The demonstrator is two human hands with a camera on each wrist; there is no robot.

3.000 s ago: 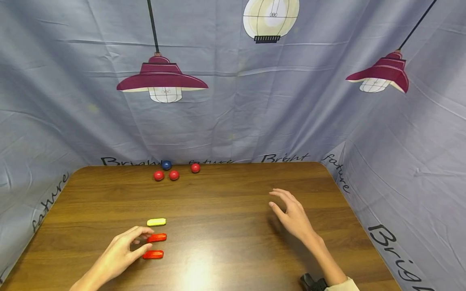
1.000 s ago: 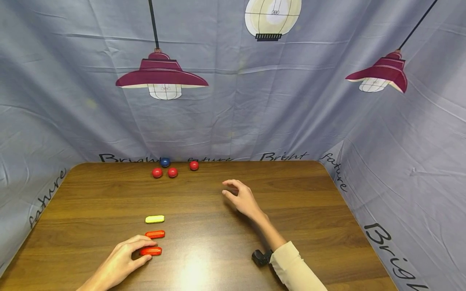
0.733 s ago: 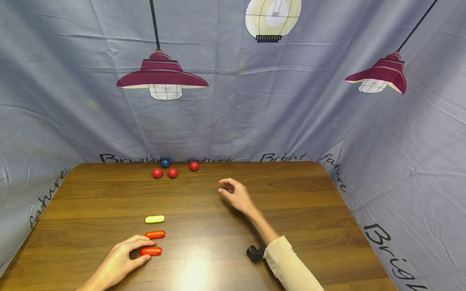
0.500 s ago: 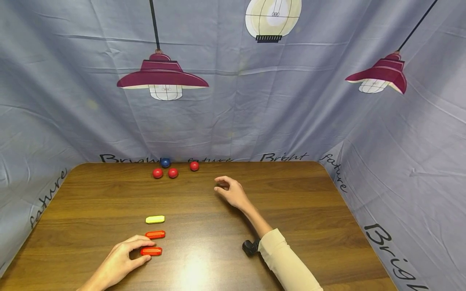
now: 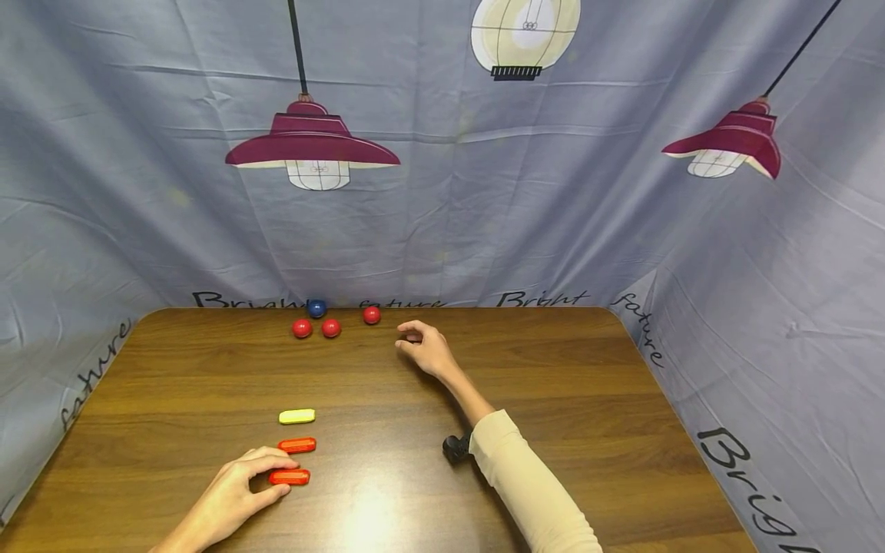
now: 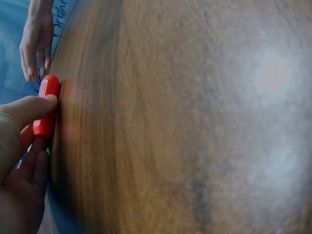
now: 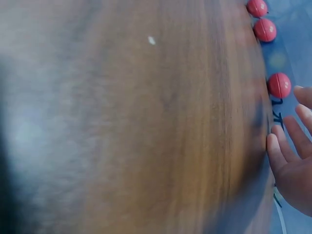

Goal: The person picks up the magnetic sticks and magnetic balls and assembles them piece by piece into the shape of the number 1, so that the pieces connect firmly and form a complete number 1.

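Observation:
In the head view my left hand (image 5: 238, 491) has its thumb and fingers curled round the nearer of two small red, ridged, oblong plastic pieces (image 5: 290, 477). The left wrist view shows the thumb lying across this red piece (image 6: 47, 109), with other fingers beyond it. Just behind lies the second red piece (image 5: 297, 445), and past that a yellow one (image 5: 297, 416). My right hand (image 5: 430, 349) holds nothing; its fingers are loosely bent above the far part of the table, right of a red ball (image 5: 372, 315). In the right wrist view its fingers are spread near that ball (image 7: 279, 85).
Two more red balls (image 5: 302, 329) and a blue ball (image 5: 316, 309) sit at the wooden table's (image 5: 553, 461) back edge. Grey-blue printed curtains (image 5: 442, 215) rise behind and beside the table. A black wrist camera (image 5: 455, 448) hangs at the right sleeve.
My right hand has moved left and farther back, coming close to the single red ball. The left hand has shifted from between the red pieces to round the nearer one, then stayed there.

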